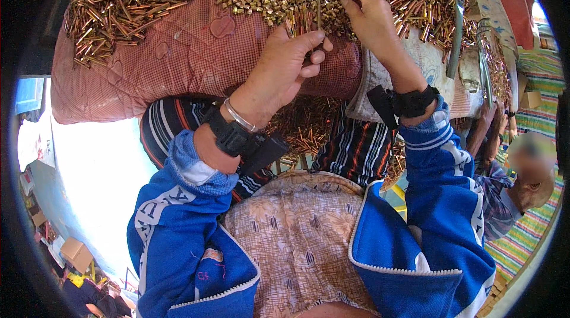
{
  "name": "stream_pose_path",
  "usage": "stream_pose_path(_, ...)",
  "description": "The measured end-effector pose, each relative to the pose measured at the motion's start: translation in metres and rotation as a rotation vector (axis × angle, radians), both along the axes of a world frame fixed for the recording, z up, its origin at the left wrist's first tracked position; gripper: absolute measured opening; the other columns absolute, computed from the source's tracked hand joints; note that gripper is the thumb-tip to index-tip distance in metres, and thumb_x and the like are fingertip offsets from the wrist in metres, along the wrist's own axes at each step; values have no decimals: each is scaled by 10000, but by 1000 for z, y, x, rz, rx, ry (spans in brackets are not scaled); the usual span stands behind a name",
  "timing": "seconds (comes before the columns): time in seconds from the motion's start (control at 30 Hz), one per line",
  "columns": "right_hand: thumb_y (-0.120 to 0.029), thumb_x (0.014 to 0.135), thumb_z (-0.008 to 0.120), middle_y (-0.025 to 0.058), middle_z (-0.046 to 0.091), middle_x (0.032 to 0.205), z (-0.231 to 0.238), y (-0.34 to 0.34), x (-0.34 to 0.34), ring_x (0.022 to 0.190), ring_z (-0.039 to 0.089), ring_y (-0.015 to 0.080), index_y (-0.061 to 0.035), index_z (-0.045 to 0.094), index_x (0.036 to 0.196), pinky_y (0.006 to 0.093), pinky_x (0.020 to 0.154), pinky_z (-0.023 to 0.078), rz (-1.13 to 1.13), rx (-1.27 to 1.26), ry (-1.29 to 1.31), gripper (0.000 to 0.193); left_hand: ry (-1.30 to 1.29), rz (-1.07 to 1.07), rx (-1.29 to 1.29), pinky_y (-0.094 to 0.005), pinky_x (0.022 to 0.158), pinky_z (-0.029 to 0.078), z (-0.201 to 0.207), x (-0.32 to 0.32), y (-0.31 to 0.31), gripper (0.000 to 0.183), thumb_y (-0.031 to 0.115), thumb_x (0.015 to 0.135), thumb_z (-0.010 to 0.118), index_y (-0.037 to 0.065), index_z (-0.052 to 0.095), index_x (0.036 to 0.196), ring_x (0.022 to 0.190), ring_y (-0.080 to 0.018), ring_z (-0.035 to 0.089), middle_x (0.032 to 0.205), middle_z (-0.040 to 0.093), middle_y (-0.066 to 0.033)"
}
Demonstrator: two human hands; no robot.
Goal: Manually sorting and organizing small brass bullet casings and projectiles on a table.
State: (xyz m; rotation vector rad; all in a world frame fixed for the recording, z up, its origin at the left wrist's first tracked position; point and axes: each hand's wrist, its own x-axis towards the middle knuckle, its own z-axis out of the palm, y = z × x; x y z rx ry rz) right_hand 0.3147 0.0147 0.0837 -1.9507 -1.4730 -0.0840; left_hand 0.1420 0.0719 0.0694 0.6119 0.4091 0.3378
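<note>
My left hand [294, 60] is closed round a small bunch of thin brass-coloured metal rods [290, 27], whose ends stick up past the fingers. To its right and a little farther off, my right hand [369, 14] has its fingers bent together over the pile; whatever is at its fingertips is too small to make out. Between and beyond the hands lies a heap of short gold-coloured metal pieces [261, 5]. Around that heap spreads a wide layer of long coppery metal rods [142, 18]. Both wrists carry black straps.
A red checked padded cloth [136, 72] covers the work surface's near edge, with a pale cloth [368, 83] on the right. Curved metal strips [455, 42] stand at the right. More rods lie below, between my knees. Another person [516, 181] sits at the far right, near a striped mat [543, 98].
</note>
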Motion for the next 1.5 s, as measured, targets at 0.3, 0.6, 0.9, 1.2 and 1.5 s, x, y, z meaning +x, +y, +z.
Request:
stream_pose_path(0.3,-75,788,555,88,587,776,-6,-41,23,703,547,180,-17,588,896,277,641,439,-215,51,67,127,-20,-61,45,-151,390,272,2,-3,1,60,76,823,537,46,503,863,544,-59,419,723,527,-41)
stream_pose_path(0.6,-102,763,542,151,618,835,-12,-94,53,781,598,313,-44,608,878,344,698,467,-458,-79,54,145,73,-141,188,-152,388,272,1,2,1,66,87,822,547,44,523,866,540,-51,411,731,536,-30)
stream_pose_path(0.9,-275,763,596,201,593,892,-5,-87,39,840,562,382,-14,553,920,438,729,442,-451,-326,-54,308,75,-150,209,-152,385,281,4,0,0,81,88,821,553,39,526,880,537,-48,421,730,542,-27)
stream_pose_path(1.2,-406,738,614,237,588,887,-11,-79,35,861,558,396,-8,530,936,459,735,443,-585,-471,-89,453,79,-150,231,-158,388,274,1,-2,-2,81,107,818,554,35,538,851,538,-51,428,722,542,-23)
stream_pose_path(1.5,-244,727,589,218,582,762,49,-65,-13,757,575,375,11,538,890,440,683,449,-580,-612,-100,307,69,-183,295,-153,378,273,5,-3,13,80,97,829,540,39,513,876,523,-48,409,704,522,-19)
